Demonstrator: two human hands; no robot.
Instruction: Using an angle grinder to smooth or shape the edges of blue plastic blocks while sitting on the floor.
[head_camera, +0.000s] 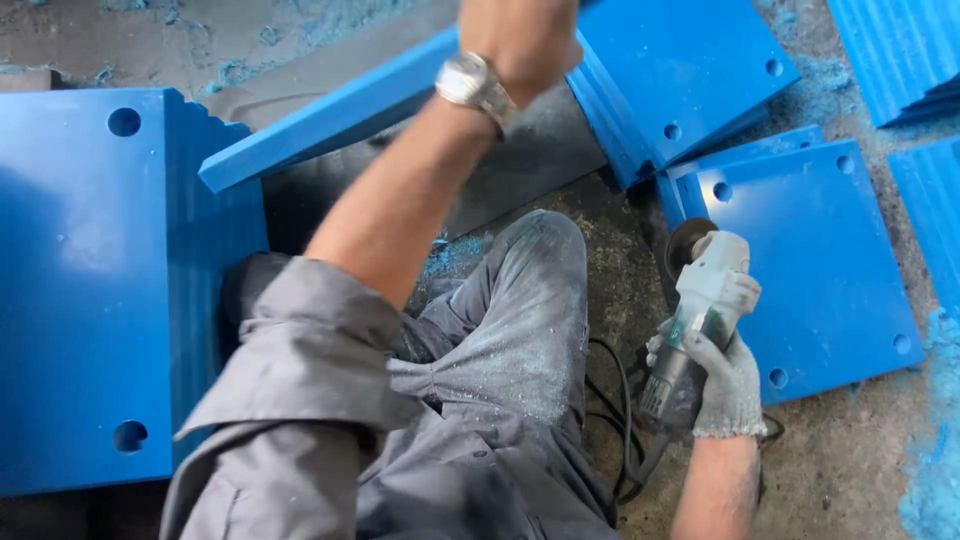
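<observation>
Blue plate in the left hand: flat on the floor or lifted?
Lifted and tilted. The left hand grips the blue plate at its upper end; the lower end slopes left above the stack of blue plates.

Blue plates (820, 270): smooth plastic, faint sheen. Angle grinder (700, 310): pale plastic body, scuffed and dusty. Right hand (725, 385): grey knitted cloth glove. Left hand (520, 40): bare; polished metal wristwatch (475, 85). Grey cloth trousers (520, 320), dust-coated. Floor (840, 460): rough concrete.

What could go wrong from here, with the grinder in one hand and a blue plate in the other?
The right hand alone holds the angle grinder, its disc close to the knee; a slip might cut the leg. The bare left hand lifts a blue plate unprotected. The cord could snag.
</observation>
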